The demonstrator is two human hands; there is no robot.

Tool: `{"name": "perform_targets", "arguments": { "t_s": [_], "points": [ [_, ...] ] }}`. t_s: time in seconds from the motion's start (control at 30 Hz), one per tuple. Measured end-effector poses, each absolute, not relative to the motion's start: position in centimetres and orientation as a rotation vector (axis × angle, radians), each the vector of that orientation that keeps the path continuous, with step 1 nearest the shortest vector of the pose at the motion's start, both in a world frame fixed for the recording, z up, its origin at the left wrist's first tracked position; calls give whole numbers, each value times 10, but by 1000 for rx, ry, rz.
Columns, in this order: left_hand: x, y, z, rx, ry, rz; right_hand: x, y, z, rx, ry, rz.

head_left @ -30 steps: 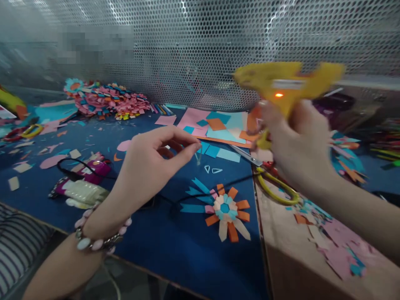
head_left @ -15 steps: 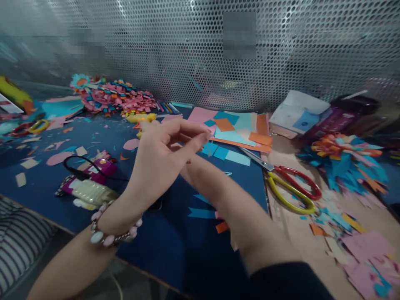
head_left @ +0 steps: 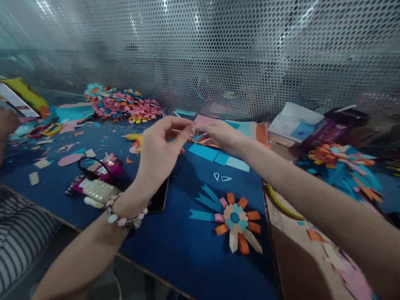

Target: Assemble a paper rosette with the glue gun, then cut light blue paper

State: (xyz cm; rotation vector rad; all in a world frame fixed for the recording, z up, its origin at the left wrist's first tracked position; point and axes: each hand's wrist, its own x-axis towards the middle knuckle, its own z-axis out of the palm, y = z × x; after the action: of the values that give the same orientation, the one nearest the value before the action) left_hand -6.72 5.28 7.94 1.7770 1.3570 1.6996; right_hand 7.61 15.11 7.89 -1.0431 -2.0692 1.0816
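Note:
My left hand [head_left: 164, 146], with a bead bracelet at the wrist, is closed in a pinch over the middle of the table. My right hand [head_left: 220, 134] meets it from the right, fingers bent together at the left fingertips. Whatever they hold is too small to make out. A yellow glue gun [head_left: 134, 136] lies just left of my left hand, partly hidden by it. Blue paper strips [head_left: 203, 152] lie under my right hand. Nearer me is a paper flower [head_left: 235, 217] with orange, pink, cream and blue loops. Two small white triangular clips [head_left: 221, 178] lie behind it.
Yellow-handled scissors [head_left: 283, 204] are mostly hidden under my right forearm. A dark phone [head_left: 161, 196] and a purple box [head_left: 111, 168] with a cable lie left. Paper flowers [head_left: 125, 104] are heaped at the back, before a perforated metal panel [head_left: 200, 62]. Another person's hand [head_left: 8, 123] is far left.
My right hand, earlier crossed behind my left, has shifted right and up, uncovering the paper flower and clips. Its forearm now covers much of the scissors. My left hand stays pinched; the view has shifted slightly.

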Motion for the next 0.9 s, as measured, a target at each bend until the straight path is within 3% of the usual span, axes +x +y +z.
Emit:
{"name": "perform_targets", "arguments": {
  "t_s": [0.27, 0.9],
  "points": [
    [-17, 38, 47, 1943, 1312, 1224, 181, 74, 60, -1154, -2019, 1064],
    [7, 30, 24, 2071, 1329, 945, 206, 61, 40, -1178, -2092, 1186]
  ]
}}
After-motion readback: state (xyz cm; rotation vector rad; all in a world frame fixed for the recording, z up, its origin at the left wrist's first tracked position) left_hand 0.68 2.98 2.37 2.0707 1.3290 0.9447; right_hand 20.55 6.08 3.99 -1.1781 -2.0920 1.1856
